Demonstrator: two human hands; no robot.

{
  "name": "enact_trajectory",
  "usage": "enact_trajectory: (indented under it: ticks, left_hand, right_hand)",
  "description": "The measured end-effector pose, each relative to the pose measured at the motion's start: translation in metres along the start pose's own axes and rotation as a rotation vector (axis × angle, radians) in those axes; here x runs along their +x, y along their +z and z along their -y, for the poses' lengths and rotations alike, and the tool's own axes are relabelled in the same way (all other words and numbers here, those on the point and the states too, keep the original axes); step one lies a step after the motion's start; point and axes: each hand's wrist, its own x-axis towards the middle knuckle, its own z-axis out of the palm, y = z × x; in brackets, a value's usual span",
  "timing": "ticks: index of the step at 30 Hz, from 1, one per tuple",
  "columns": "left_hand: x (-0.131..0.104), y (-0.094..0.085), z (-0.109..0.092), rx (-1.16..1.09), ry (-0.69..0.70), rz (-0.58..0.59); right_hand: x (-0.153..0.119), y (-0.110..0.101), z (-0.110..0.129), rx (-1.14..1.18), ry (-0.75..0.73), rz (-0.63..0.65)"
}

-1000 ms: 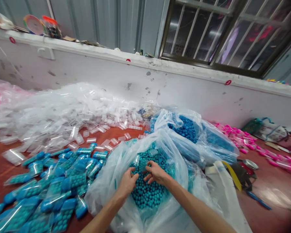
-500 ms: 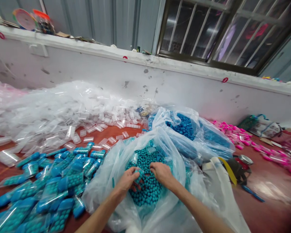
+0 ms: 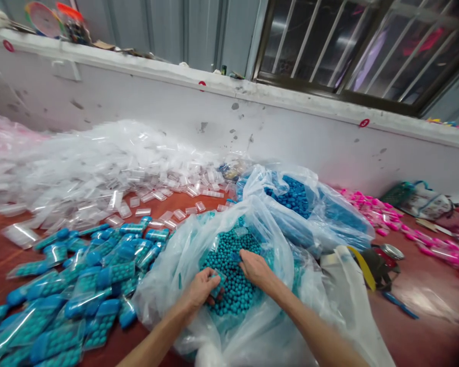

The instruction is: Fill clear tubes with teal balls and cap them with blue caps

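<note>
Teal beads (image 3: 235, 293) fill an opened translucent plastic bag (image 3: 164, 278) in front of me. Over the beads, my left hand (image 3: 199, 290) is closed on a small clear plastic container (image 3: 219, 283) with teal beads in it. My right hand (image 3: 257, 269), just to the right, pinches a small blue cap (image 3: 236, 256) between thumb and fingers. The cap and the container are apart. To the left lies a heap of clear containers with teal beads and blue caps (image 3: 87, 280).
Behind the heap, clear unfilled containers (image 3: 115, 168) are piled along the white wall (image 3: 168, 112). A second bag (image 3: 309, 229) holds blue caps (image 3: 290, 196). Pink pieces (image 3: 371, 209), a dark item with a yellow strip (image 3: 363, 267) and a blue pen-like stick (image 3: 400, 305) lie on the right.
A blue cap now shows in my right hand's fingertips. My left hand has tilted the container, which shows more clearly. The view has shifted slightly.
</note>
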Motion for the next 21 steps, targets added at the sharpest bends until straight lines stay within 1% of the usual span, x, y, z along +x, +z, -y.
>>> enact_trajectory:
  ticks: [4, 7, 9, 13, 17, 18, 20, 21]
  left_hand:
    - [-0.001, 0.005, -0.001, 0.003, 0.009, 0.047]
    - [-0.004, 0.007, -0.002, -0.046, 0.036, 0.019]
    - [-0.006, 0.007, -0.003, -0.074, 0.041, -0.007]
    - [-0.01, 0.004, -0.007, -0.14, 0.074, -0.017]
    - [-0.011, 0.002, -0.008, -0.202, 0.097, -0.008]
    - [-0.011, 0.001, -0.007, -0.213, 0.092, -0.011]
    - [-0.011, 0.0, -0.005, -0.235, 0.079, -0.031]
    - [-0.012, 0.0, -0.003, -0.246, 0.071, -0.044]
  right_hand:
    - [-0.009, -0.001, 0.006, 0.201, 0.051, 0.005]
    - [-0.011, 0.0, 0.006, 0.161, 0.078, -0.04]
    - [-0.013, 0.0, 0.004, 0.103, 0.039, -0.034]
    - [-0.018, -0.009, -0.004, 0.098, -0.071, 0.029]
    - [-0.014, -0.022, -0.007, 0.078, -0.189, 0.162]
    - [-0.01, -0.024, -0.007, 0.088, -0.211, 0.166]
    - [-0.002, -0.026, -0.005, 0.12, -0.194, 0.087]
    - [0.002, -0.026, -0.006, 0.134, -0.142, 0.021]
